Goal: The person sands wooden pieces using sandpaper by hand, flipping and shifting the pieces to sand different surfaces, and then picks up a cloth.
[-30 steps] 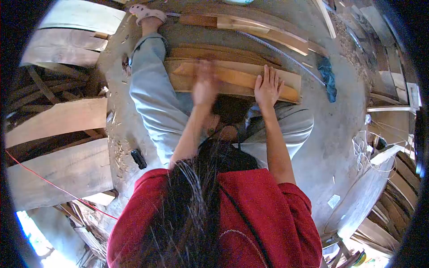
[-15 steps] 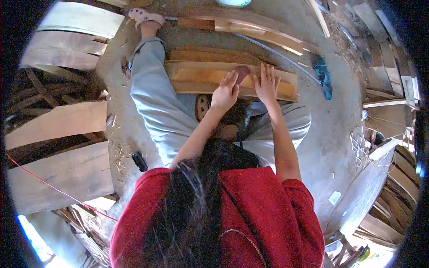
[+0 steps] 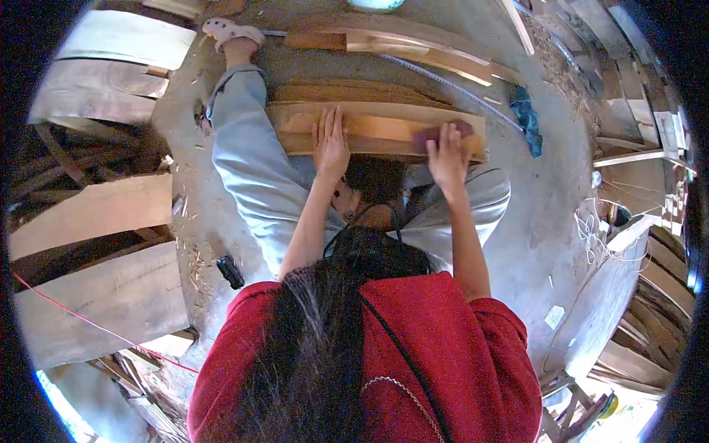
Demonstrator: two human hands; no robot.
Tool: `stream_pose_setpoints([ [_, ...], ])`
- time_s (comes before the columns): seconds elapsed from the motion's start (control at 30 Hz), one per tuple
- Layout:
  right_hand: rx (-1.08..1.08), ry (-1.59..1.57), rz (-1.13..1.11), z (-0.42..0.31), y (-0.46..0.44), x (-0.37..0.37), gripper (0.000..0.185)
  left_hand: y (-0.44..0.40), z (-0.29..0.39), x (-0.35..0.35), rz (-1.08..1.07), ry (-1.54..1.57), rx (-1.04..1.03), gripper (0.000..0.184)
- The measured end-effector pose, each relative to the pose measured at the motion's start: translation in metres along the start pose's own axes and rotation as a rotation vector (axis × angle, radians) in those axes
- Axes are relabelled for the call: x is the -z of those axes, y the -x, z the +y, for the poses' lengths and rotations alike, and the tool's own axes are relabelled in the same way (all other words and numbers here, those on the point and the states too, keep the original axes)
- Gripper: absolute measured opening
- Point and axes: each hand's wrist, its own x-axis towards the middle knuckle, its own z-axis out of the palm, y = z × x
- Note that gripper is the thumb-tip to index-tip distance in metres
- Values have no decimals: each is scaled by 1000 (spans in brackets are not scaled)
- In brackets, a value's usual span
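Observation:
A pale wooden board (image 3: 384,128) lies across my lap, with darker wood along its far side. Toward the board's left part, my left hand (image 3: 331,148) rests on it with fingers stretched out, holding nothing. My right hand (image 3: 448,161) is near the right end, its fingers pressing on a dark red pad (image 3: 463,128) that looks like sandpaper. The pad lies against the board's upper surface, partly covered by the fingers.
More wooden strips (image 3: 421,53) and a long measuring strip (image 3: 450,88) lie beyond the board. A blue-green cloth (image 3: 526,122) is to the right. Large planks (image 3: 103,295) line the left side; a black object (image 3: 230,272) and white cord (image 3: 591,236) lie on the floor.
The dark red pad has gone from my left hand to under my right hand and sits farther right. My left hand has moved left and now lies flat on the board.

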Motion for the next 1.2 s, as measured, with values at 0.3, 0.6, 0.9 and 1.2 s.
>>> stream_pose_setpoints([
  [0.3,280,-83,-3,-84,15,-21,64,1,-5,-3,61,-21,-48,42],
  [0.6,-318,93,15,5,-6,-8,84,3,-3,0,66,-82,-81,42],
  [0.9,-39,95,-99,-108,8,-17,95,4,-9,-6,81,-78,-98,42],
  [1.2,-296,178,-174,-80,-18,-16,106,1,-4,-2,77,-69,-67,42],
])
